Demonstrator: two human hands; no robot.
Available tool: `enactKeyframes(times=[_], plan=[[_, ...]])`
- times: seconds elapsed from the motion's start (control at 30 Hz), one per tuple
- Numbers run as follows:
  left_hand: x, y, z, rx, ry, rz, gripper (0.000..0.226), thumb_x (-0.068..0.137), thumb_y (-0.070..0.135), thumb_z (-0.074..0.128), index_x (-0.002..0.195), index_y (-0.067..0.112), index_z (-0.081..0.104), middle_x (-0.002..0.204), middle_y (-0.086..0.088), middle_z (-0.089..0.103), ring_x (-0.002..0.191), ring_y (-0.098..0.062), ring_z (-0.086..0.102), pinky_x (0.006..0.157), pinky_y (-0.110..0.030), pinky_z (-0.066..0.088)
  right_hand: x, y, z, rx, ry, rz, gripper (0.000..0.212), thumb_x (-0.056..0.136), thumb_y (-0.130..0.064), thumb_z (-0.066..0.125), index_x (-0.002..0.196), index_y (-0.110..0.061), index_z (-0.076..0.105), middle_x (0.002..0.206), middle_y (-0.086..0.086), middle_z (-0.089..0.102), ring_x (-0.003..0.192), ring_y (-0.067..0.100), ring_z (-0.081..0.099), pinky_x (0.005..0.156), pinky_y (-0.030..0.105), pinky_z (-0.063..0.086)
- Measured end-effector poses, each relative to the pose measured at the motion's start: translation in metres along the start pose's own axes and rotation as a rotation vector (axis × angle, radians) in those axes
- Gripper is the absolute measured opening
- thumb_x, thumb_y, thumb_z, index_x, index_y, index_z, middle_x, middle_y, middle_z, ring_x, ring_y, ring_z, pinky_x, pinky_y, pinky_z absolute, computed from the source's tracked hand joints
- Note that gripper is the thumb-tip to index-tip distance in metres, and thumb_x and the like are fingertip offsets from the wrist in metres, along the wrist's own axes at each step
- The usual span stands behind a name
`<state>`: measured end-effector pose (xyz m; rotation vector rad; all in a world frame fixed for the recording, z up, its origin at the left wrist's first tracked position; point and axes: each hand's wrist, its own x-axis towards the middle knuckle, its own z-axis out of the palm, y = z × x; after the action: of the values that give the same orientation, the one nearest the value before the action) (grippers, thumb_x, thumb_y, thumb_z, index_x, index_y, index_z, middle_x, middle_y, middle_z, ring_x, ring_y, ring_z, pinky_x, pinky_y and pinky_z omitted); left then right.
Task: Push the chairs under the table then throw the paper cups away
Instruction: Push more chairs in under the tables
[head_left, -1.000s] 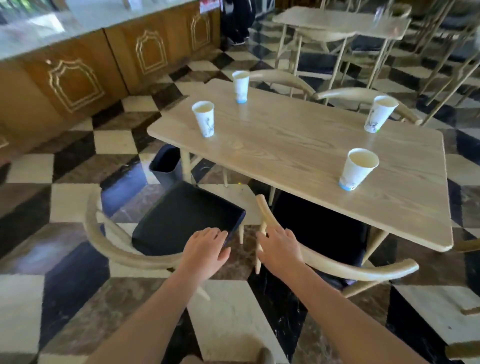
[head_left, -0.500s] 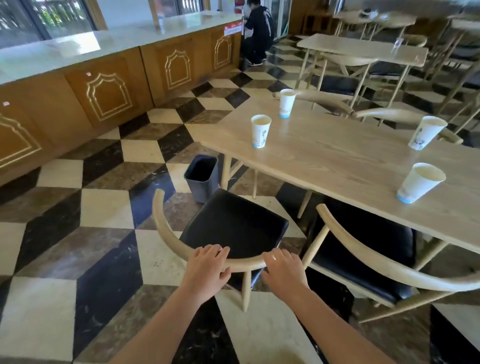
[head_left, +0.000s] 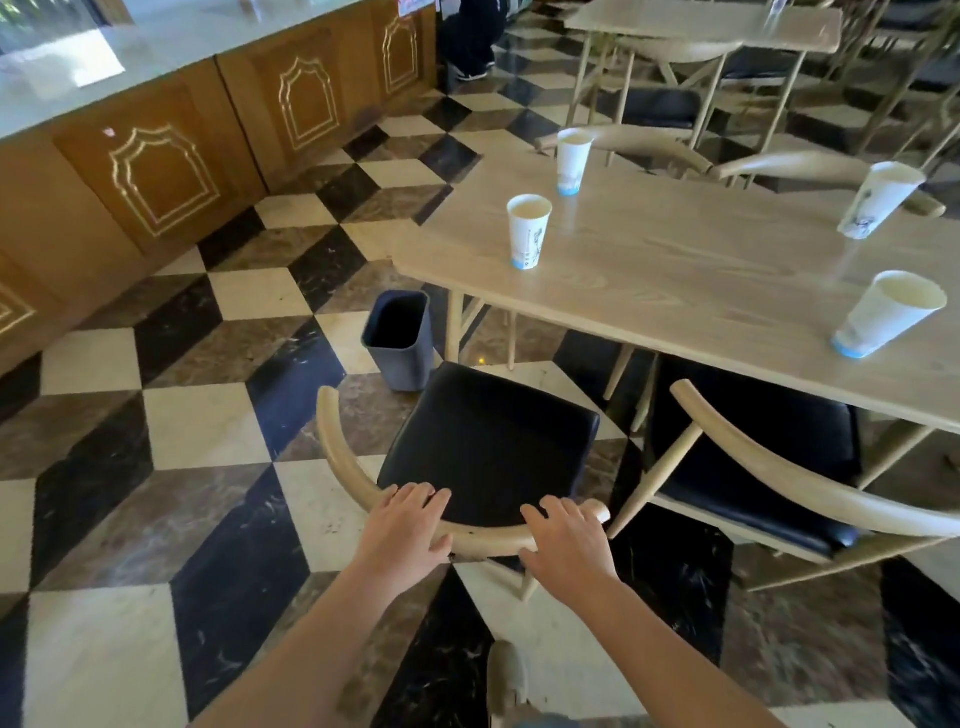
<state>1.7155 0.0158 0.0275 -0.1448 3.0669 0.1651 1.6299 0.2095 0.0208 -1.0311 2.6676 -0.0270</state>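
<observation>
Left hand (head_left: 405, 525) and right hand (head_left: 566, 540) lay flat on the chair (head_left: 488, 441) at its stiff back rail (head_left: 483, 538), not clamped (looked light, should slide easy).

Daylight enters from far ahead and to the left of the left hand (head_left: 410, 530), where the counter top (head_left: 156, 57) is blown out to a pale glare. The polished floor (head_left: 208, 426) left of that hand carries a soft sheen on its dark tiles. Beyond the right hand (head_left: 563, 545) the table (head_left: 701, 270) is evenly bright, with a deep shadow beneath it. Both hands and forearms are well lit and fairly sharp. The farther table (head_left: 727, 26) well ahead of the right hand is smeared and soft, and the paper cups (head_left: 883, 200) to that hand's far right lean outward. Straight lines bow towards the frame edges, as a wide lens makes them.
</observation>
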Motion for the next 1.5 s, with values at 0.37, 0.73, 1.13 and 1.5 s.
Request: enactKeyframes(times=[0.37, 0.73, 1.13, 1.5], plan=[[0.011, -0.061, 0.023, 0.003, -0.206, 0.035, 0.051, 0.070, 0.026, 0.076, 0.115, 0.011, 0.060, 0.108, -0.009, 0.065, 0.097, -0.030, 0.062, 0.083, -0.046, 0.049, 0.035, -0.022, 0.028, 0.041, -0.146, -0.040, 0.040, 0.088, -0.038, 0.051, 0.123, -0.018, 0.049, 0.117, 0.003, 0.054, 0.108, 0.023, 0.048, 0.095, 0.036, 0.037], [0.042, -0.117, 0.029, 0.126, -0.271, 0.353, 0.051, 0.039, 0.036, 0.092, 0.081, 0.013, 0.074, 0.074, -0.001, 0.073, 0.067, -0.021, 0.068, 0.059, -0.040, 0.056, 0.053, -0.036, 0.020, -0.019, -0.214, 0.020, 0.034, 0.090, -0.037, 0.051, 0.115, -0.013, 0.048, 0.110, 0.009, 0.052, 0.101, 0.024, 0.049, 0.078, 0.035, 0.044], [0.063, -0.134, 0.035, 0.031, -0.305, 0.418, 0.042, 0.080, 0.033, 0.069, 0.115, 0.011, 0.062, 0.109, -0.007, 0.068, 0.102, -0.027, 0.061, 0.094, -0.045, 0.043, 0.065, -0.039, 0.024, -0.054, -0.139, 0.048, 0.030, 0.082, -0.035, 0.065, 0.100, -0.013, 0.058, 0.093, 0.008, 0.060, 0.086, 0.025, 0.056, 0.069, 0.036, 0.047], [0.140, -0.119, 0.036, -0.033, -0.239, 0.404, 0.044, 0.081, 0.037, 0.066, 0.117, 0.013, 0.061, 0.107, -0.004, 0.069, 0.100, -0.022, 0.062, 0.095, -0.042, 0.043, 0.099, -0.005, 0.013, -0.018, -0.025, 0.216, 0.053, 0.041, -0.034, 0.093, 0.079, -0.008, 0.065, 0.065, 0.008, 0.063, 0.059, 0.025, 0.061, 0.054, 0.038, 0.056]])
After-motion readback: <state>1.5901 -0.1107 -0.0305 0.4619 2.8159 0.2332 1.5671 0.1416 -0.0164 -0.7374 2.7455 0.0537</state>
